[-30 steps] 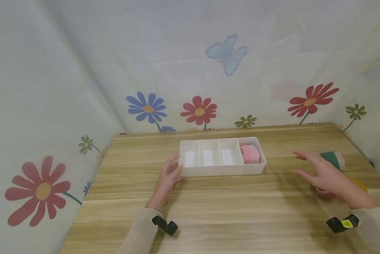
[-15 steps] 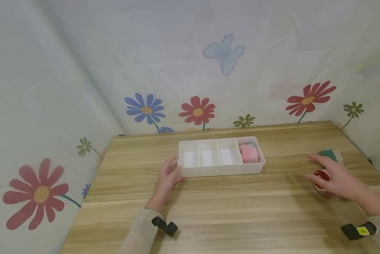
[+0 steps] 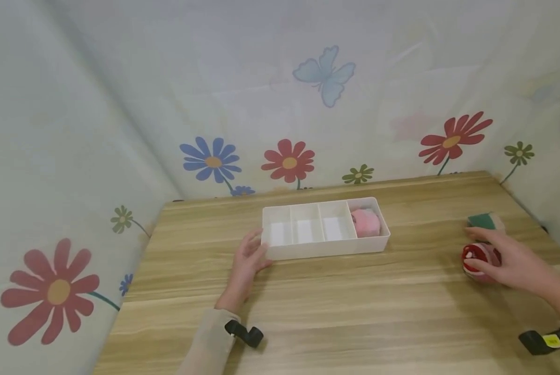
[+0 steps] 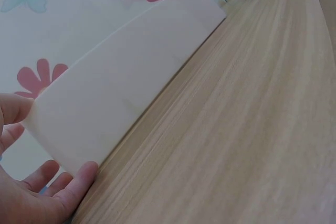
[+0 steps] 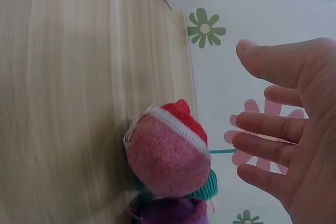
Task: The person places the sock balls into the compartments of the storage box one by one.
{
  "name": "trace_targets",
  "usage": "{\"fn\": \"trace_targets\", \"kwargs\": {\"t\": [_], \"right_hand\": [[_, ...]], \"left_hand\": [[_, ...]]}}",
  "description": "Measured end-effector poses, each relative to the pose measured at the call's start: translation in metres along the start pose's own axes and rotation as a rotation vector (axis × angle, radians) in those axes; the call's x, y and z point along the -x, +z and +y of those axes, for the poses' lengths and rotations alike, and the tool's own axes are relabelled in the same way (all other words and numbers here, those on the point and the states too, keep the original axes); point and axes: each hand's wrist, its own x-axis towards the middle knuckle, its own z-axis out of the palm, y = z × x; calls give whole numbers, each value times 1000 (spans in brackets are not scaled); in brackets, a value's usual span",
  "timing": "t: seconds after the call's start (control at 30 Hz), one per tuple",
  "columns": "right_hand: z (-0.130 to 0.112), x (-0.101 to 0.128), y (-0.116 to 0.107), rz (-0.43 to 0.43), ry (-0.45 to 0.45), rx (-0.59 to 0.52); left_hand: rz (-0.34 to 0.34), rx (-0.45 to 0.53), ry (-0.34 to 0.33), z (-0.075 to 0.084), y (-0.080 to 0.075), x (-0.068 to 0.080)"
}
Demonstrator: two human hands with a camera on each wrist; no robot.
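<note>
A white divided box (image 3: 324, 249) stands on the table, with a pink fuzzy rolled bundle (image 3: 367, 223) in its rightmost compartment. My left hand (image 3: 247, 259) rests against the box's left end, its spread fingers touching the corner; in the left wrist view the fingertips (image 4: 86, 174) meet the box wall (image 4: 126, 72). At the right, my right hand (image 3: 511, 260) hovers over a red-and-pink knitted bundle (image 3: 478, 259), perhaps a rolled sock. The right wrist view shows that hand's fingers extended and apart from the knitted bundle (image 5: 170, 153), which has a white band.
A green knitted bundle (image 3: 486, 221) with a pale end lies behind the red-and-pink one. In the right wrist view a purple bundle (image 5: 173, 211) sits beside them. A flower-printed cloth (image 3: 242, 94) stands behind the wooden table (image 3: 308, 312).
My right hand has moved right and come over the red-and-pink bundle, uncovering more of it. The left hand stays at the box's left end. The head view has shifted slightly.
</note>
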Motion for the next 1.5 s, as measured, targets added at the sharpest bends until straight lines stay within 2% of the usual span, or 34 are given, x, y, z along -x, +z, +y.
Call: {"fn": "trace_targets", "kwargs": {"t": [0.1,0.27,0.43,0.57,0.8,1.1,1.23,1.5], "right_hand": [[3,0,-1,-30,15,1],[7,2,-1,-68,79,-10],[14,4,1,-89,111,3],[22,5,6,-83,82,15],[37,12,15,-1,-33,57],[41,10,21,-44,-32,115],[38,7,22,-90,0,109],[33,3,25,-115,37,75]], "left_hand": [[-3,1,-12,5,1,1],[5,31,-6,-6,-6,-7],[25,22,6,-8,-6,-9],[35,11,21,-9,-5,-8],[30,16,30,-10,-4,-8],[26,12,34,-13,-4,-6],[24,17,34,-14,-4,-6],[28,12,32,-15,-3,-6]]}}
